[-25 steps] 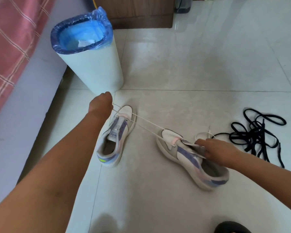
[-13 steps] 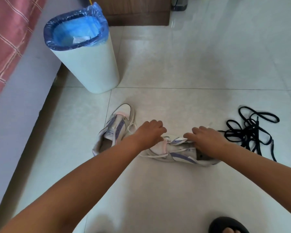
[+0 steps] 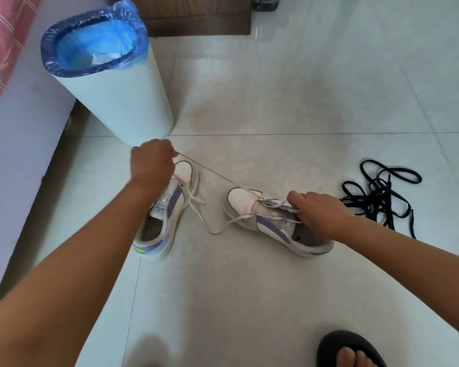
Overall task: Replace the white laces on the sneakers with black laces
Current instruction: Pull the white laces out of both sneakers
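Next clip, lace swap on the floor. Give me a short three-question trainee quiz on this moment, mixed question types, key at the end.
1. True or false: the black laces are already threaded into a sneaker.
2. Which hand pulls the white lace taut? A) left hand B) right hand
3. Fill in: the right hand holds down the ___ sneaker, while the left sneaker lies near the bin.

Key
1. False; they lie in a loose pile on the floor tiles.
2. A
3. right
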Available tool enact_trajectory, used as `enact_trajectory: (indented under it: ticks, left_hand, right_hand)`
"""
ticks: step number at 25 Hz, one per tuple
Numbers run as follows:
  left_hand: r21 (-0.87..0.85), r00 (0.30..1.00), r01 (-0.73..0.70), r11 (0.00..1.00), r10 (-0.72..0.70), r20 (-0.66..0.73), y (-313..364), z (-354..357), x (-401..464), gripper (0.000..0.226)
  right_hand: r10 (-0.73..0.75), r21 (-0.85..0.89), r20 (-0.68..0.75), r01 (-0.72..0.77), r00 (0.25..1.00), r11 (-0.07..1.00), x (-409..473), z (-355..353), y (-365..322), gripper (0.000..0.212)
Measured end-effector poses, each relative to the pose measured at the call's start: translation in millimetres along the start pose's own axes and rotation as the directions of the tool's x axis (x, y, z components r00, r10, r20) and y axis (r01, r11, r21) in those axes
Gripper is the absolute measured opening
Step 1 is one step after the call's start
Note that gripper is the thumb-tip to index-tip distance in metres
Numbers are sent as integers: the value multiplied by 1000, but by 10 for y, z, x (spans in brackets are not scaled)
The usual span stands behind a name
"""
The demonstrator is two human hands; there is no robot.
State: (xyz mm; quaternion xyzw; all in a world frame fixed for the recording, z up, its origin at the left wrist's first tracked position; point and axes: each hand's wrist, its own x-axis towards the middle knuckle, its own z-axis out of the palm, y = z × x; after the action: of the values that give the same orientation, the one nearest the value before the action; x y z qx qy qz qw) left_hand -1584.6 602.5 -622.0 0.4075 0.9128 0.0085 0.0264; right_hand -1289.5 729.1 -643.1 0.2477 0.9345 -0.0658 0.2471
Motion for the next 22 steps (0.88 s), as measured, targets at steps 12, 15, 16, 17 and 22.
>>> enact_trajectory:
  ticks: [12, 15, 16, 17, 22]
  left_hand:
    - [72, 708, -683, 727, 634, 310, 898, 613, -542, 32]
    - [91, 639, -756, 648, 703, 313, 1096, 664, -602, 31]
    - [107, 613, -784, 612, 735, 291, 1106, 656, -594, 27]
    - [133, 608, -793, 595, 753, 253, 1106, 597, -582, 23]
    - [96, 913, -401, 911, 389, 124, 762, 350, -227, 16]
  right_hand:
    - [-43, -80, -29, 40, 999, 996, 69, 146, -6, 25]
    - [-85, -99, -54, 79, 995, 992, 85, 168, -34, 28]
    - [-97, -104, -60, 90, 993, 990, 85, 175, -32, 29]
    - [-109, -107, -67, 101, 992, 989, 81, 188, -28, 30]
    - [-56, 17, -60, 57, 997, 998, 27, 276, -11, 26]
